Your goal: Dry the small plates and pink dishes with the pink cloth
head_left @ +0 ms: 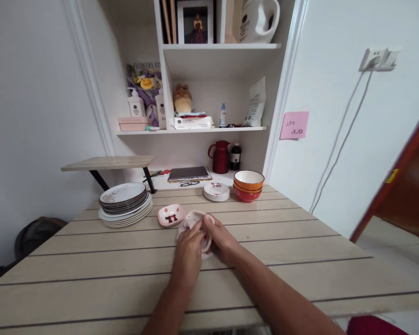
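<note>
Over the middle of the slatted table, my right hand [220,235] grips the rim of a small pale dish [208,243], tilted up toward me. My left hand [189,251] presses a whitish cloth [185,226] against the inside of that dish, its fingers bent over the cloth. Some of the cloth bunches out to the left and below the dish. Both hands cover much of the dish, so its full shape is hidden. Just left of them sits a pink-rimmed square dish [171,215] with a dark and red figure inside.
Stacked plates [125,204] stand at the left, near a small raised wooden shelf [108,163]. Small saucers [216,191] and stacked bowls [248,186] are at the back right. Behind them are a laptop [188,173], eyeglasses [190,184] and a red jug [221,157].
</note>
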Tool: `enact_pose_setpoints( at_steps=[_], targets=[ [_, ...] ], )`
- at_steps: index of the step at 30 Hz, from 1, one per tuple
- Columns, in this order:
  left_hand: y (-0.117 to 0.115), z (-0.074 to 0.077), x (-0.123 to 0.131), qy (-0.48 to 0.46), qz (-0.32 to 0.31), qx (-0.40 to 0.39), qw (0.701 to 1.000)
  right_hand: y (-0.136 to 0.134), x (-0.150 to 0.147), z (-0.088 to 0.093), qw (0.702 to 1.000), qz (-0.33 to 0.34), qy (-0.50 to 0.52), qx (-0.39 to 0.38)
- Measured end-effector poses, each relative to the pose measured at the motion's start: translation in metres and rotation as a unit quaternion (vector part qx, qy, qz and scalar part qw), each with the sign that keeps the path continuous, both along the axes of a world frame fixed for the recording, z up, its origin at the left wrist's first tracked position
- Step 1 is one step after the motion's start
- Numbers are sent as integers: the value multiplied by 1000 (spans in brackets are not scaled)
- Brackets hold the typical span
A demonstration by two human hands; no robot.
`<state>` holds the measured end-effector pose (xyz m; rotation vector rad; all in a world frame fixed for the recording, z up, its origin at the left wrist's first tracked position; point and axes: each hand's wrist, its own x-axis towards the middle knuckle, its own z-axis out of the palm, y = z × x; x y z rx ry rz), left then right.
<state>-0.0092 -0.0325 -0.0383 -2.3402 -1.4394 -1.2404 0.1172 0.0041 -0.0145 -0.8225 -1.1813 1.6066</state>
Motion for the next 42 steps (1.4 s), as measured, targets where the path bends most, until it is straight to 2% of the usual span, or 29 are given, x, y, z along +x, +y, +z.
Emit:
enact_pose_setpoints(
  at_steps=[6,9,12,14,16,20,23,26,29,32,33,36,38,40,42],
  targets=[
    [-7,12,4,45,73,7,996,2,1,-1,1000,11,-9,-21],
    [-11,17,4,-12,91,54,994,3,3,0,999,15,-1,-32],
    [-12,19,5,-69,9,93,993,3,5,2,999,12,7,-52],
    [-10,18,5,-72,-58,78,993,3,5,3,998,4,3,-60],
    [-6,14,4,-84,-75,46,993,2,4,3,999,-5,-3,-49],
    [6,1,1,-119,-19,-9,993,1,0,1,1000,-8,-7,22],
    [9,-3,-2,-88,-7,-38,995,1,-1,1,999,-8,-7,44],
    [5,2,-2,-38,8,-28,999,1,0,2,999,-15,-4,31],
    [-2,10,1,8,51,0,999,1,2,2,1000,-3,3,13],
    [-6,14,1,13,85,22,996,1,2,1,1000,17,18,18],
    [-6,15,1,9,65,21,998,2,2,1,1000,15,22,14],
    [-6,13,-1,-2,-71,-20,997,4,2,0,1000,-6,22,-19],
    [-4,10,-2,-17,-128,-44,991,6,3,1,999,-10,18,-29],
    [0,7,-1,-59,-114,-42,991,6,3,1,1000,-6,17,-24],
    [5,2,-1,-126,-59,-19,990,5,2,1,1000,-5,16,-3]
  ],
)
